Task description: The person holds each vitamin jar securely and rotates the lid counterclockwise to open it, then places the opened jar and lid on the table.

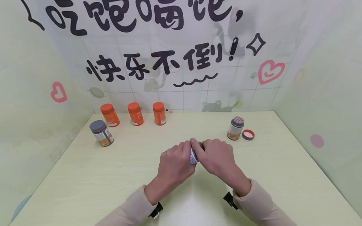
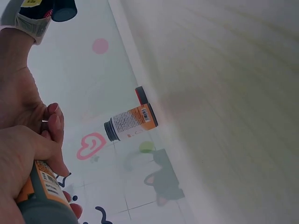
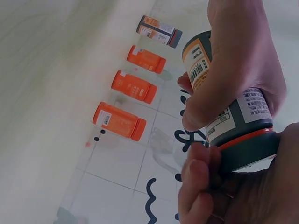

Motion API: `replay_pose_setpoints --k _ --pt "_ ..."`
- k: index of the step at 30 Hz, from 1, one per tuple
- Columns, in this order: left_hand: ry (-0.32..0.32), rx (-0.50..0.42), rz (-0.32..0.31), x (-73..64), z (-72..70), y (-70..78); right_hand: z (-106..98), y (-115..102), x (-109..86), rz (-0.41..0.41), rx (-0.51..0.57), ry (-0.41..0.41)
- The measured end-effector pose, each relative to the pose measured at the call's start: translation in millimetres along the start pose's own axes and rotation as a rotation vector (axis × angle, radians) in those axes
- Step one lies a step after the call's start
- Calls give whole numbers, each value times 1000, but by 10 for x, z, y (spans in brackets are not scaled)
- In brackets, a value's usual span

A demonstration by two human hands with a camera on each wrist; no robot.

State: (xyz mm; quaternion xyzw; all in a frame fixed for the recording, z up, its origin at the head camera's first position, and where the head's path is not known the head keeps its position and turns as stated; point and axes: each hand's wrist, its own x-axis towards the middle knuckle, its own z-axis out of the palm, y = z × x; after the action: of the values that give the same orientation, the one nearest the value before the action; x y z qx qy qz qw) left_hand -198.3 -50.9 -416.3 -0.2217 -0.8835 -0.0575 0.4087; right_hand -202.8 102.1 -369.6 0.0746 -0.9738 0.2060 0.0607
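Both hands meet above the middle of the table around a dark grey supplement bottle (image 3: 252, 106) with a white and orange label. My left hand (image 1: 176, 163) wraps its fingers around the bottle's body. On the dark cap (image 3: 247, 151), my right hand (image 1: 218, 157) has a grip. A red ring shows at the cap's edge in the right wrist view. In the head view the hands cover most of the bottle. Behind my right hand stands another grey bottle (image 1: 234, 131), uncapped, with a patterned seal over its mouth. Its lid (image 1: 248, 135) lies beside it, red rim upward.
Three orange bottles with orange lids, the left (image 1: 110, 115), middle (image 1: 135, 114) and right (image 1: 159, 114), line the table's back left. A capped grey bottle (image 1: 101, 133) stands in front of them. Printed walls (image 1: 181, 81) enclose the pale table (image 1: 93, 175) at the back and both sides.
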Motion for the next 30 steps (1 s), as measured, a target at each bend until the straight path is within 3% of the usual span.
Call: replay_pose_setpoints --k 6,12,18,21,24,30 --pt "5 -50 -11 9 -43 1 51 14 -2 -76 62 152" --pt "-62 -156 -66 8 -71 13 102 42 2 -195 148 307" --pt "-130 -290 -131 26 -116 21 118 75 39 -362 126 426" --pt "-124 -286 -116 34 -118 3 93 82 52 -397 121 394" --pt "-114 -279 -103 37 -104 -21 44 91 54 -392 139 306" --pt "-104 -283 -103 37 -86 -55 -118 90 17 -229 190 80"
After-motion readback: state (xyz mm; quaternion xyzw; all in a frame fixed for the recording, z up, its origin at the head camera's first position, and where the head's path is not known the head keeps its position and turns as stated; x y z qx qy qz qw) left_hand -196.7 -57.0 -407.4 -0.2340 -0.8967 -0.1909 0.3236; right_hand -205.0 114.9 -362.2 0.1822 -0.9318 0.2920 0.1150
